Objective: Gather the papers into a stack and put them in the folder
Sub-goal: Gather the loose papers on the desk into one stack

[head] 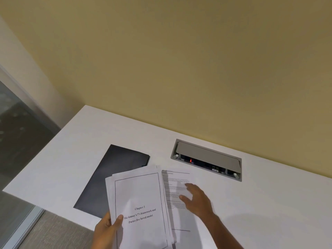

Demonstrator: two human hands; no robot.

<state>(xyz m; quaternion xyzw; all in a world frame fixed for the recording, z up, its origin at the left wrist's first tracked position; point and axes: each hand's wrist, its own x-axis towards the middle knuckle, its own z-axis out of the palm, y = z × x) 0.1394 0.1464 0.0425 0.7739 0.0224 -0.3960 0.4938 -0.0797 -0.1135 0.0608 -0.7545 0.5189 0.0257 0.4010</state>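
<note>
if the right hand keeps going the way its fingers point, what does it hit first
Most likely the loose printed sheet lying flat on the desk: the right hand has its fingers spread just over it. Whether they already touch is unclear.

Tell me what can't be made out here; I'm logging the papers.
Head view:
- Stack count: overlapping sheets hide it; bottom edge cut off.
- Loose sheet text: blurred, partly under the right hand.
- Folder near corner: behind the stack and left hand.
</note>
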